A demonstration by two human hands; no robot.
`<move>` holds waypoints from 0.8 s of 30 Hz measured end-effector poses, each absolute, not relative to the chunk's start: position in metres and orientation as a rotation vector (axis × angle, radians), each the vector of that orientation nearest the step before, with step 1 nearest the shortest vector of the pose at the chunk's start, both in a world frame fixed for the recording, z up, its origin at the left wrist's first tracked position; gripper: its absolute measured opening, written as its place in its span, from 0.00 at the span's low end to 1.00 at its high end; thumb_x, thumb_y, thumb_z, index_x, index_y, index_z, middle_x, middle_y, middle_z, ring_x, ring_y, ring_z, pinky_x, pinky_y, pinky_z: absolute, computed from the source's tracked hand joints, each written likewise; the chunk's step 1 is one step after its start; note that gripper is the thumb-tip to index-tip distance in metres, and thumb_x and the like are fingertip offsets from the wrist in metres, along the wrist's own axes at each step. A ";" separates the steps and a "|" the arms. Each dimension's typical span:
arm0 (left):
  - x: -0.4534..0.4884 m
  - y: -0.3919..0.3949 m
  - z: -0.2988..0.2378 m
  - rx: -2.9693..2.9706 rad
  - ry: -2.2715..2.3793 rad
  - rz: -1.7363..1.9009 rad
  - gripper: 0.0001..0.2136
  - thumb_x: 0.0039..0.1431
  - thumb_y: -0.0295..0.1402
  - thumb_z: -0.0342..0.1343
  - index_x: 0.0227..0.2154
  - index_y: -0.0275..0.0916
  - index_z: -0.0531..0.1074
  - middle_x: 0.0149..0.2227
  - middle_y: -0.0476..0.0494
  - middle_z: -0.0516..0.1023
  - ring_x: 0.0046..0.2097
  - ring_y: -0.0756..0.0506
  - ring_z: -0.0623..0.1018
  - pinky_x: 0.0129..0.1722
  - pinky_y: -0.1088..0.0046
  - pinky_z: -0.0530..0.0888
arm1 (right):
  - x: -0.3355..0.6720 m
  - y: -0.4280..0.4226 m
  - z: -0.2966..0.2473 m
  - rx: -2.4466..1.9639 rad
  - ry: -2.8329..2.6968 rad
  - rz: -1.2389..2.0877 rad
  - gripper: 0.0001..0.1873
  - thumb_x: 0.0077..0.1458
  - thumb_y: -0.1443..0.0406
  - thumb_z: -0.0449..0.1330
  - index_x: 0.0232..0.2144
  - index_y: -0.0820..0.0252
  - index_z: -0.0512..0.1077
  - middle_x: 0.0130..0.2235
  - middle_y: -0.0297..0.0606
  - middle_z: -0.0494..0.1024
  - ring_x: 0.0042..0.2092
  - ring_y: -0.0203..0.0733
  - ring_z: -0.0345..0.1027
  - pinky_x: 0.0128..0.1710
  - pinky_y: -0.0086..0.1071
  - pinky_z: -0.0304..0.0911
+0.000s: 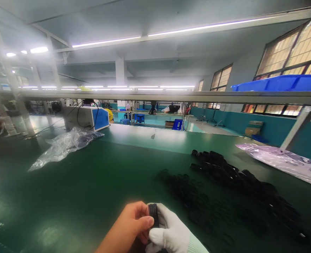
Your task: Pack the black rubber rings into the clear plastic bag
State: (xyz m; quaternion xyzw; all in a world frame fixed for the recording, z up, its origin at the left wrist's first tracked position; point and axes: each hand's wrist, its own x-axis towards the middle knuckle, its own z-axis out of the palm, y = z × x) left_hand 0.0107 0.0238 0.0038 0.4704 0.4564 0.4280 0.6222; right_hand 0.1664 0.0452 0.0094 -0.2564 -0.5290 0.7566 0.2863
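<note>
The bare left hand (131, 225) and the white-gloved right hand (172, 232) both pinch a little stack of black rings (153, 212), fingers closed on it, just over the near edge of a shiny green table (92, 182). To the right, a flat heap of thin black rings (187, 191) lies on the table, with a bigger black pile (231, 172) beside it. Farther back are a crinkly clear bag (65, 142), a pinkish plastic sheet (289, 160) and a blue-and-grey box (101, 117). A blue tray (279, 82) sits up on a long rail (171, 95). Beyond are blue stools (139, 118), big windows (282, 49) and bright lights (213, 26).
</note>
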 end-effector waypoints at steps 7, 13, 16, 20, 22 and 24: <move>0.010 0.025 -0.002 1.164 1.089 0.933 0.09 0.52 0.37 0.53 0.25 0.36 0.64 0.20 0.51 0.68 0.24 0.51 0.69 0.27 0.75 0.66 | 0.170 0.046 0.002 -0.636 -1.319 2.154 0.24 0.40 0.60 0.68 0.39 0.62 0.65 0.37 0.38 0.69 0.37 0.39 0.66 0.34 0.34 0.65; 0.011 0.018 0.003 1.804 1.570 1.130 0.15 0.49 0.23 0.47 0.38 0.42 0.72 0.37 0.47 0.72 0.36 0.48 0.73 0.37 0.73 0.68 | 0.165 0.043 0.008 -0.652 -1.296 2.198 0.21 0.39 0.68 0.66 0.39 0.61 0.67 0.38 0.36 0.70 0.31 0.32 0.65 0.34 0.31 0.63; 0.015 0.017 -0.002 1.909 1.592 1.179 0.16 0.49 0.20 0.44 0.34 0.40 0.75 0.31 0.47 0.71 0.33 0.49 0.73 0.33 0.75 0.67 | 0.168 0.047 0.008 -0.566 -1.444 2.155 0.24 0.40 0.68 0.65 0.43 0.64 0.68 0.36 0.37 0.71 0.34 0.37 0.67 0.39 0.35 0.62; 0.021 0.024 -0.003 1.786 1.612 1.221 0.16 0.48 0.20 0.45 0.31 0.40 0.75 0.29 0.48 0.71 0.31 0.49 0.73 0.31 0.76 0.67 | 0.167 0.053 -0.007 -0.516 -1.427 2.109 0.28 0.38 0.64 0.67 0.45 0.63 0.67 0.37 0.38 0.70 0.39 0.42 0.68 0.39 0.37 0.62; 0.022 0.028 -0.001 1.763 1.614 1.242 0.15 0.48 0.20 0.45 0.30 0.40 0.76 0.29 0.48 0.72 0.32 0.49 0.73 0.32 0.76 0.68 | 0.163 0.053 -0.014 -0.526 -1.354 2.100 0.28 0.38 0.63 0.67 0.44 0.62 0.66 0.36 0.36 0.69 0.38 0.42 0.68 0.38 0.37 0.63; 0.023 0.031 -0.001 1.773 1.612 1.253 0.15 0.49 0.20 0.45 0.29 0.41 0.76 0.28 0.48 0.72 0.32 0.50 0.74 0.32 0.76 0.68 | 0.160 0.052 -0.015 -0.537 -1.277 2.117 0.28 0.39 0.62 0.67 0.44 0.61 0.65 0.35 0.36 0.69 0.37 0.42 0.68 0.35 0.35 0.63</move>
